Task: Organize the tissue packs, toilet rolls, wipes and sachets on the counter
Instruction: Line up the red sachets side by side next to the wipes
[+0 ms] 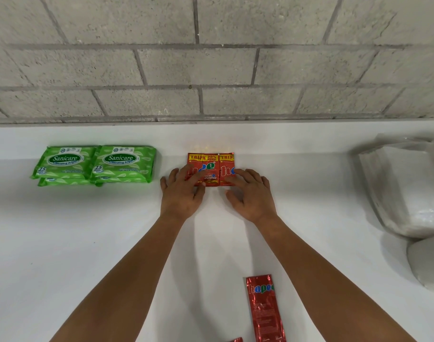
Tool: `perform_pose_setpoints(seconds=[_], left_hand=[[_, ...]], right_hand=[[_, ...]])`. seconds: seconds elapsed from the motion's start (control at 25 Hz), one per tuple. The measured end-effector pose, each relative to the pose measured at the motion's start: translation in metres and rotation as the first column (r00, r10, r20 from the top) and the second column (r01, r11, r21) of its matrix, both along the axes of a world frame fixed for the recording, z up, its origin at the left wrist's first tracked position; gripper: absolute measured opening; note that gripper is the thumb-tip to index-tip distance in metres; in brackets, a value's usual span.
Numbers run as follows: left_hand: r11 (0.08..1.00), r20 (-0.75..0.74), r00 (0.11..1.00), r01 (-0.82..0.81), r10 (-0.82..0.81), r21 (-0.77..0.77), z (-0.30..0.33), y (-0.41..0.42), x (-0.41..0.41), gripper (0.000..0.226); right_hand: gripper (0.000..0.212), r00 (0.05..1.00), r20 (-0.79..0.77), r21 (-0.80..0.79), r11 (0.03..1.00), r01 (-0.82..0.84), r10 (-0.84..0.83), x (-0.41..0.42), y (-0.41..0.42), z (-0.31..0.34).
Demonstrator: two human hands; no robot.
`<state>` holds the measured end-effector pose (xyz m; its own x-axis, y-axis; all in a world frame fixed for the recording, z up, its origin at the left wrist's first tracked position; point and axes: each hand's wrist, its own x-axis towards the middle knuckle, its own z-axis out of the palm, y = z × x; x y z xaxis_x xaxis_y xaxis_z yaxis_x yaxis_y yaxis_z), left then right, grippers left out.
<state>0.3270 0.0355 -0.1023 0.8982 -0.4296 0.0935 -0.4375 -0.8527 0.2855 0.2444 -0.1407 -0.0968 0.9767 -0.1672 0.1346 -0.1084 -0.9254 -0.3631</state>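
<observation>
Two red Hapee sachets (211, 169) are lying flat and side by side, edges touching, near the back of the white counter (87, 243), close to where it is meeting the wall. Your left hand (182, 193) is resting palm down with fingers spread over the left sachet; your right hand (251, 193) is doing the same on the right sachet. Neither hand is gripping; both are pressing flat and open.

A third red Hapee sachet (264, 309) is lying lengthwise near the front edge, between your forearms, well apart from the pair. A red corner of another packet (235, 339) is showing at the bottom edge, too cropped to identify.

To the left of the pair, green Sanicare wipes packs (95, 164) are sitting side by side in two low stacks, touching each other.

At the right, clear-wrapped white tissue packs (405, 188) are leaning together, with a white rounded item (428, 262) just in front, partly out of view.

Behind the counter, a bare grey concrete-block wall (211, 65) is running the full width.
</observation>
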Motion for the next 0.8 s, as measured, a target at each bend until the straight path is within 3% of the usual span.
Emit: perform_pose_setpoints(seconds=[0.32,0.8], left_hand=[[0.999,0.007,1.000,-0.001,0.001,0.044,-0.0024,-0.0014,0.0017,0.039],[1.000,0.054,0.999,0.001,-0.001,-0.006,-0.0020,-0.0021,0.0025,0.040]], right_hand=[[0.038,1.000,-0.009,-0.022,1.000,0.004,-0.004,0.0014,-0.0008,-0.0018],[0.040,1.000,-0.020,-0.035,0.999,0.017,-0.018,0.0016,0.0001,0.0032]])
